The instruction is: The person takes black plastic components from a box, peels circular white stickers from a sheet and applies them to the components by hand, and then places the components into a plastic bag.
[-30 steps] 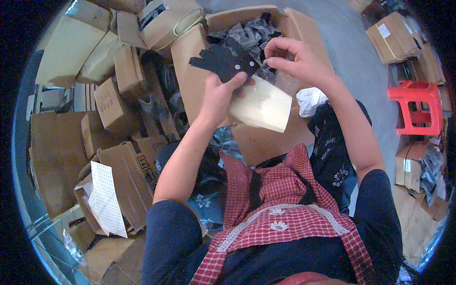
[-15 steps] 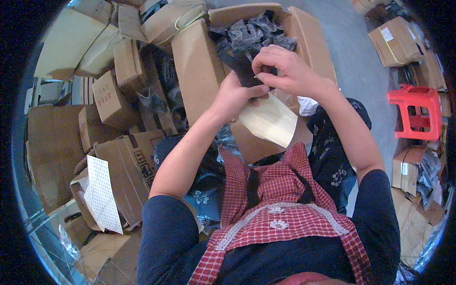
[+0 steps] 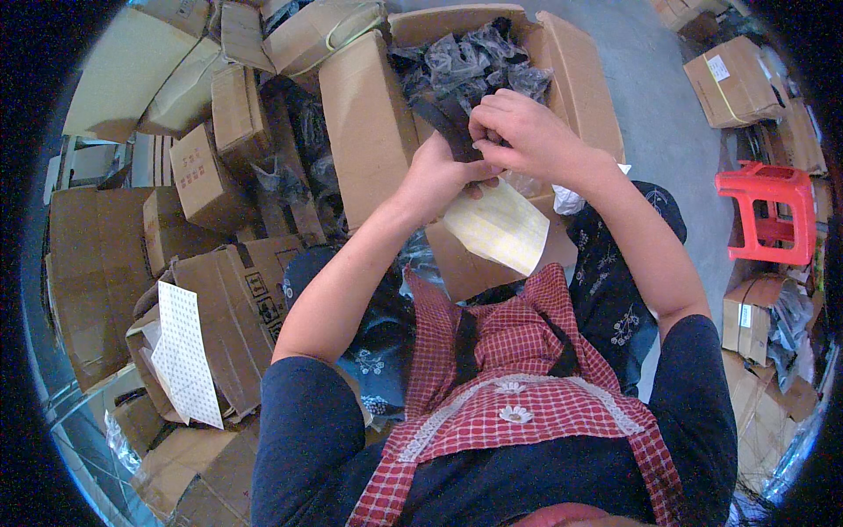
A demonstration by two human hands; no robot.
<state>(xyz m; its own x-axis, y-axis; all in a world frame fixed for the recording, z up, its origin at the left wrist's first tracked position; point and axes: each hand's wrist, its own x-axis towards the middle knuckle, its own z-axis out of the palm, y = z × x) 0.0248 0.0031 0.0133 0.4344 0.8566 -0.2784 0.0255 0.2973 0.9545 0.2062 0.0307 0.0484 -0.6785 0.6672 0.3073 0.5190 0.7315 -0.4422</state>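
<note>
L hand (image 3: pixel 439 176) grips blk cloth glove (image 3: pixel 455 130) + smooth pale-yellow sheet (image 3: pixel 505 224), upper ctr of frame, near open cardboard box (image 3: pixel 364 127) w/ crinkly plastic bags (image 3: pixel 465 57); R hand (image 3: pixel 527 133) curled at glove, can't tell if pinching it. Gray floor strip (image 3: pixel 659 114) runs upper rt, btwn box & red plastic stool (image 3: pixel 768 181); cartons (image 3: pixel 101 272) crowd left edge.

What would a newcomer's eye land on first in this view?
Probably the bright red plastic stool at the far right. Next come the red-and-white checked fabric apron at lower centre and, above it, the pale yellow flat sheet in the left grip. At lower left, the white dotted sheet stands out against a brown cardboard box.
</note>
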